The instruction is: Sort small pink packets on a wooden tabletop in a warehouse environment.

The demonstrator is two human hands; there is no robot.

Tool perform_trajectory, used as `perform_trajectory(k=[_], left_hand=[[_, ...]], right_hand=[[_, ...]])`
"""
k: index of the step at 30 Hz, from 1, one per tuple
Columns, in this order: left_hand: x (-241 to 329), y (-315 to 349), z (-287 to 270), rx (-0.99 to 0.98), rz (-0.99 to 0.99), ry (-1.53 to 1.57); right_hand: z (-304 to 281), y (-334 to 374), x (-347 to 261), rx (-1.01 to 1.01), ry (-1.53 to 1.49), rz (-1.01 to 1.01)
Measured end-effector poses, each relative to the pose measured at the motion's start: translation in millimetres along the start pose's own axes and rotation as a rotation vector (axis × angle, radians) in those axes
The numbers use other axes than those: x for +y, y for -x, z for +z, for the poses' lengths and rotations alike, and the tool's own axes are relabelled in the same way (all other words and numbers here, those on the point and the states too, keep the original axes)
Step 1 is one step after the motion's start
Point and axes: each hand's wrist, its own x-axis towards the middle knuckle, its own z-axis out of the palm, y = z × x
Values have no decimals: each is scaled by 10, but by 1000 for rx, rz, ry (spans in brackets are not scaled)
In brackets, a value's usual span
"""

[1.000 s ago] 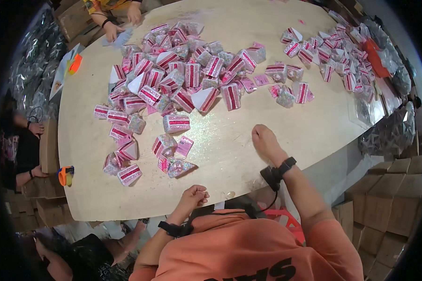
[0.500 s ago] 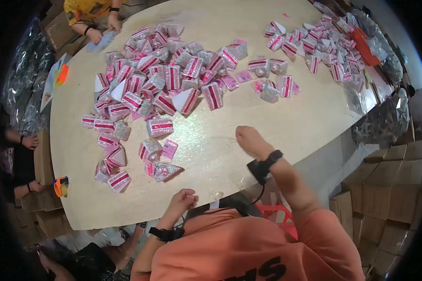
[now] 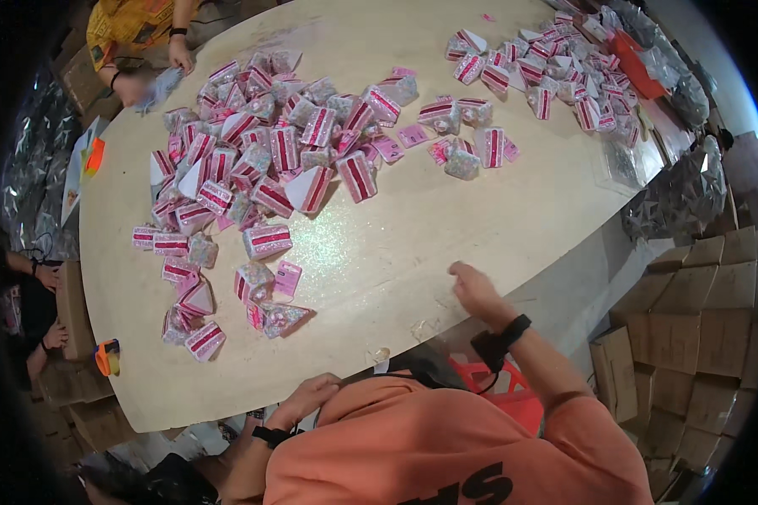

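My right hand (image 3: 473, 288) is over the near right part of the pale table (image 3: 396, 278), with its fingers closed. Whatever they may hold is too small to make out. At the near edge, against the front of my orange shirt, my left hand (image 3: 313, 392) lies flat with fingers stretched out and nothing visible in it. Beyond both hands is a large heap of glittery pink-and-white cake-slice-shaped items (image 3: 282, 147) with pink cards. Nearest to my left hand are a cake-slice piece (image 3: 282, 320) and a pink card (image 3: 287, 277). Thin clear loops (image 3: 423, 330) rest near the table edge.
Another cake-slice pile (image 3: 564, 67) lies far right beside a red container (image 3: 636, 63). A person in yellow (image 3: 139, 29) works at the far left; other people's hands (image 3: 55, 337) show at the left rim. Cardboard boxes (image 3: 691, 328) stand right, and a red stool (image 3: 501, 391) below.
My right hand has come nearer and slightly right, toward the table edge. My left hand has drawn back against my shirt, its fingers straighter. The whole view has shifted a little.
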Motion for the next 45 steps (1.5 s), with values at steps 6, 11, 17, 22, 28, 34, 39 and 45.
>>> perform_trajectory(k=[6, 11, 17, 22, 28, 34, 39, 45], left_hand=[[-34, -35, -42, -1, 41, 41], [38, -6, -21, 16, 8, 41], [47, 114, -82, 35, 92, 17], [-492, 397, -325, 5, -83, 16], [-711, 1138, -487, 208, -274, -211], [56, 2183, -522, 522, -133, 95], [412, 2910, -612, 673, -9, 299], [106, 2614, -1143, 381, 80, 174]], right_hand=[[138, -6, -335, -84, 291, -252], [214, -185, -208, -104, 415, -300], [-326, -443, -297, -194, -297, -44], [-792, -690, -581, -269, -716, 163], [-923, -1209, -1172, -356, -837, 21], [-1032, -1832, -2366, -436, -875, -215], [-1202, -2315, -3565, -415, -844, -367], [-999, -3140, -4979, -387, -694, -562]])
